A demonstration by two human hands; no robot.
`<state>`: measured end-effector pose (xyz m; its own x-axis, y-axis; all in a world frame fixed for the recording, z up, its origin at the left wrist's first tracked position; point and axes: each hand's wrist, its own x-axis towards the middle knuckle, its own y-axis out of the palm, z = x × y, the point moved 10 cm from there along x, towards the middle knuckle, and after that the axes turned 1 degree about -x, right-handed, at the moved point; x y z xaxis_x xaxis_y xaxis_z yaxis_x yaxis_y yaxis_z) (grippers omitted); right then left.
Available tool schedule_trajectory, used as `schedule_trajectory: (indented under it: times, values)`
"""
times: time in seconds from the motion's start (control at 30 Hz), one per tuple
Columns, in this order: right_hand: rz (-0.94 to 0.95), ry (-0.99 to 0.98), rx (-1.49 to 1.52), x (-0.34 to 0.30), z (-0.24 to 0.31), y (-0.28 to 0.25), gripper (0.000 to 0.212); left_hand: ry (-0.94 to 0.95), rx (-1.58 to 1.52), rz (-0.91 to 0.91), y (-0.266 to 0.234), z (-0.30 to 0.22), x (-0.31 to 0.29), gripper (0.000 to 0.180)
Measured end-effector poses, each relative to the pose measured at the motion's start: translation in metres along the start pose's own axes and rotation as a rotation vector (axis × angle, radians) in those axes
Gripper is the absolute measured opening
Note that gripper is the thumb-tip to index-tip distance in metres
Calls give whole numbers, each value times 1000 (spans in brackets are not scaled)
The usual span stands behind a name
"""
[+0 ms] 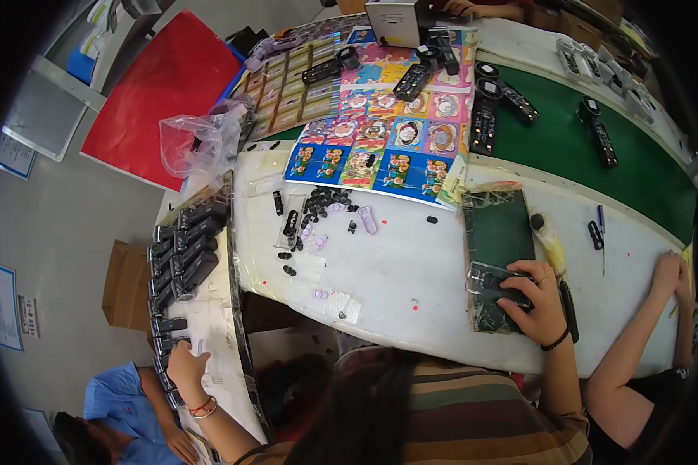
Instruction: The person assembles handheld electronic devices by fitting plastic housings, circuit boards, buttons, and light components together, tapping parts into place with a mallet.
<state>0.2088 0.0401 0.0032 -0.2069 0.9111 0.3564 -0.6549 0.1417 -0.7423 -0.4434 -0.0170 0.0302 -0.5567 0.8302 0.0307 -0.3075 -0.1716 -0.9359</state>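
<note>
On the left, my left hand (186,370) reaches over a side ledge lined with black handheld devices (180,267). Its thumb stands apart from the fingers, and the fingertips are at one of the lower devices in the row. At the right of the white table, my right hand (533,301) lies with spread, bent fingers on a dark green, tape-edged pad (498,225). A strip of clear tape or plastic (485,280) shows by those fingertips. What lies under the palm is hidden. A dark elongated object (568,306) sits beside that wrist.
Small black parts (326,201) and lilac pieces (367,220) lie scattered mid-table. Behind them is a colourful printed sheet (380,139) with black devices. A yellow-bodied bottle (549,244) and a screwdriver (601,221) are right of the pad. Other people sit left and right.
</note>
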Motion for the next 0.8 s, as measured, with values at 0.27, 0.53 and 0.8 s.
schedule_trajectory:
  times: [0.27, 0.53, 0.8]
  values:
    - [-57, -39, -18, -10, 0, 0, 30, 730, -451, -109, -97, -249, 5, 33]
    - [-88, -66, 30, -8, 8, -6, 34, 639, -380, -271, -112, -337, 83, 32]
    - [-88, -44, -2, -10, 3, -6, 39, 530, -619, -178, -62, -343, 133, 29]
